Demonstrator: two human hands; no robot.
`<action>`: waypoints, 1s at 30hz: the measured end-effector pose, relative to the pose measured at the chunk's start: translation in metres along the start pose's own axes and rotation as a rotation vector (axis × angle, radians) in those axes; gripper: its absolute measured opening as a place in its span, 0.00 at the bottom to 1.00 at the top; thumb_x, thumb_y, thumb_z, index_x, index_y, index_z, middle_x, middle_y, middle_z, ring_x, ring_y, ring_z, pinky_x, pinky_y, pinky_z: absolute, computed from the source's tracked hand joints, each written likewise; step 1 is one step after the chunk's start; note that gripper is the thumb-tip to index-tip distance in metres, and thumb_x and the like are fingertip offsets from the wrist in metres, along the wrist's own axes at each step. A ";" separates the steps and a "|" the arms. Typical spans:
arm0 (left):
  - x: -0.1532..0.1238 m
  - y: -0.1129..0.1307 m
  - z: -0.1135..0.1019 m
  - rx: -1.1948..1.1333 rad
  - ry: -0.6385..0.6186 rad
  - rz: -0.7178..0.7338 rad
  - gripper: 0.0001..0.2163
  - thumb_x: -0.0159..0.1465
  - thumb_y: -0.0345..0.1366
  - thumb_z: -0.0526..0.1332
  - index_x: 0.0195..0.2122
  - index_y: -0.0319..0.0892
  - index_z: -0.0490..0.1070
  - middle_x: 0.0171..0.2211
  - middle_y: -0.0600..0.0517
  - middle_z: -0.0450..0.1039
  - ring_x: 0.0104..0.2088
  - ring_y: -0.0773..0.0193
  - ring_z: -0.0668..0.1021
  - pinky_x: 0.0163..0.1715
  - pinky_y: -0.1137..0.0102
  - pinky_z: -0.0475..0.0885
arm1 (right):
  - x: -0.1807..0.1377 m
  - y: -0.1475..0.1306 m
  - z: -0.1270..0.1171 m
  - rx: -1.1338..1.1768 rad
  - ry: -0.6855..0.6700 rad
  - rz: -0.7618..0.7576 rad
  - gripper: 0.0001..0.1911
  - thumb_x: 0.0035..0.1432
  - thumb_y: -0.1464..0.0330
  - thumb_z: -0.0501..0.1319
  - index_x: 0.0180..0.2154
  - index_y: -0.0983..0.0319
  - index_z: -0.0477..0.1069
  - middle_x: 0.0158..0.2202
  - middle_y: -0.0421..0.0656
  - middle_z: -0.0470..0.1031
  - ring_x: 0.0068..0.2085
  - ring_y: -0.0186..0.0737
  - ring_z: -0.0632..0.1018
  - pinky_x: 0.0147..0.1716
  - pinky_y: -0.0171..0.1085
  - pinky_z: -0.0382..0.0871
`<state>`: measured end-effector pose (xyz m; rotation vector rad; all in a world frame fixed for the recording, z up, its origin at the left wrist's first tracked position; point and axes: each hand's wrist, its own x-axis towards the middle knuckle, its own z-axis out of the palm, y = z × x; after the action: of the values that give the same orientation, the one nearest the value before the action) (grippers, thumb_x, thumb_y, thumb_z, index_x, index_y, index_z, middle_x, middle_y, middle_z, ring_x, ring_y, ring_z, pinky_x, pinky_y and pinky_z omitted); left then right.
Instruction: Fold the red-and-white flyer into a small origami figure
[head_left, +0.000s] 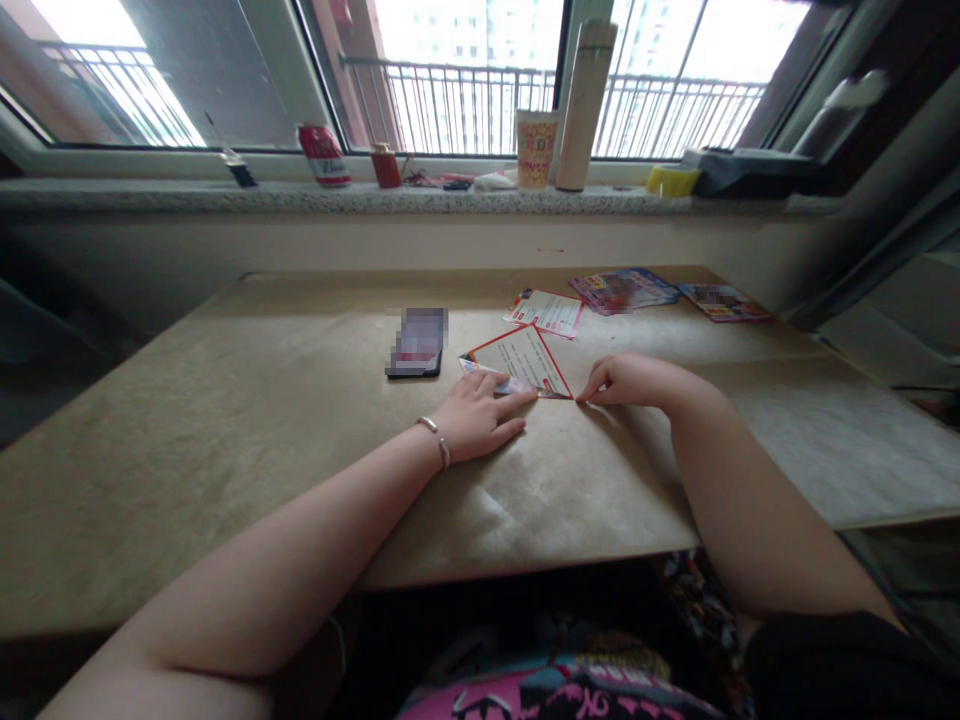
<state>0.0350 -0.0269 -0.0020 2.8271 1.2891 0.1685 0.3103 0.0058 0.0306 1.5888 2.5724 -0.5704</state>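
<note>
On the counter (225, 430), right of the phone (420, 342), the left hand (472, 412) lies spread over the near edge of the folded paper (519, 352). One corner points away from the person; its long edge runs left to right, slanting nearer. The right hand (619, 381) bunches at the right corner; pinching, I can't tell. Seemingly creasing, which calls for steady edges.

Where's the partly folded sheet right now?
In the head view, the partly folded sheet lies just right of centre on the table, between the phone and right hand, with the left hand on its near edge.
</note>
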 end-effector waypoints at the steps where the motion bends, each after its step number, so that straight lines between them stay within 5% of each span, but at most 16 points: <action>1: 0.000 0.000 0.000 0.000 0.006 0.005 0.23 0.66 0.52 0.50 0.62 0.60 0.59 0.58 0.47 0.60 0.58 0.47 0.63 0.59 0.53 0.55 | -0.001 0.000 -0.001 0.003 0.007 -0.001 0.12 0.52 0.72 0.61 0.36 0.56 0.81 0.36 0.40 0.81 0.34 0.37 0.79 0.37 0.33 0.70; 7: 0.000 -0.001 0.003 0.007 0.021 0.010 0.23 0.66 0.52 0.50 0.62 0.60 0.59 0.58 0.46 0.60 0.58 0.47 0.63 0.59 0.53 0.55 | 0.004 -0.019 0.005 -0.019 0.383 -0.172 0.12 0.54 0.73 0.59 0.36 0.60 0.80 0.37 0.44 0.79 0.39 0.38 0.77 0.43 0.34 0.68; 12: 0.000 -0.002 0.002 0.037 -0.001 0.025 0.23 0.67 0.52 0.48 0.63 0.60 0.57 0.58 0.46 0.59 0.58 0.46 0.63 0.58 0.52 0.57 | 0.011 -0.043 0.018 -0.047 0.274 -0.365 0.13 0.55 0.73 0.58 0.38 0.60 0.80 0.37 0.44 0.80 0.38 0.37 0.77 0.43 0.34 0.68; 19: 0.000 -0.008 0.001 0.076 0.061 0.081 0.23 0.68 0.51 0.47 0.62 0.52 0.59 0.57 0.45 0.63 0.55 0.51 0.66 0.56 0.56 0.59 | 0.011 -0.049 0.021 -0.214 0.308 -0.302 0.15 0.58 0.74 0.56 0.40 0.57 0.79 0.40 0.43 0.79 0.39 0.38 0.78 0.39 0.34 0.66; 30: 0.007 -0.005 0.004 0.049 0.110 0.053 0.21 0.70 0.47 0.45 0.62 0.52 0.59 0.56 0.48 0.66 0.51 0.56 0.68 0.55 0.59 0.61 | 0.025 -0.040 0.024 -0.273 0.365 -0.184 0.13 0.60 0.72 0.54 0.40 0.61 0.77 0.41 0.47 0.77 0.45 0.41 0.75 0.47 0.37 0.64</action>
<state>0.0362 -0.0178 -0.0055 2.9329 1.2545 0.3019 0.2600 0.0025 0.0131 1.4888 2.9154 0.0770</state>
